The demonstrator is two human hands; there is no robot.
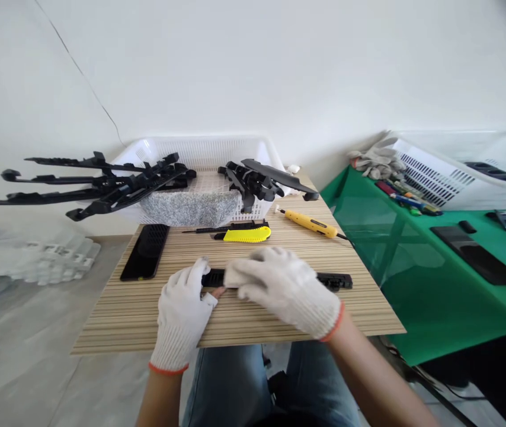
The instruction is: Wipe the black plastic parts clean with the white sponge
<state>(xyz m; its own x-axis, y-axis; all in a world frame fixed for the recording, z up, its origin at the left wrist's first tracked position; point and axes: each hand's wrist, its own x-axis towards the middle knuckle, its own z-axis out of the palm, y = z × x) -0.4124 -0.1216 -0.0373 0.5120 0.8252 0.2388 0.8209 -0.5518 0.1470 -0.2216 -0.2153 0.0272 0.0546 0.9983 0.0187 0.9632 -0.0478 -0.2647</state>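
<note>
A long black plastic strip [333, 280] lies flat across the near middle of the small wooden table [253, 323], and both gloved hands pin it there, probably so it cannot slide while the fingers work at its left end. The left hand [182, 311] pinches that left end, thumb and forefinger closed on it, a bare fingertip showing through the glove. The right hand [286, 290] lies palm down over the middle of the strip, its fingers curled loosely over it; whether they grip underneath I cannot tell. Only the right end of the strip shows past the glove. Just beyond the hands lie one yellow box cutter [246, 235] and, to its right, one yellow screwdriver [310, 223], both within easy reach. One dark phone [145, 251] lies on the left side of the table. At the far edge stands one white basket [199, 151], with two bundles of black parts resting on it: a long-armed bundle [102, 181] sticking out to the left and a shorter heap [259, 178] on the right. Further right stands a green table [422, 279] with a pair of grey gloves [375, 160] and a second white basket [452, 172].
</note>
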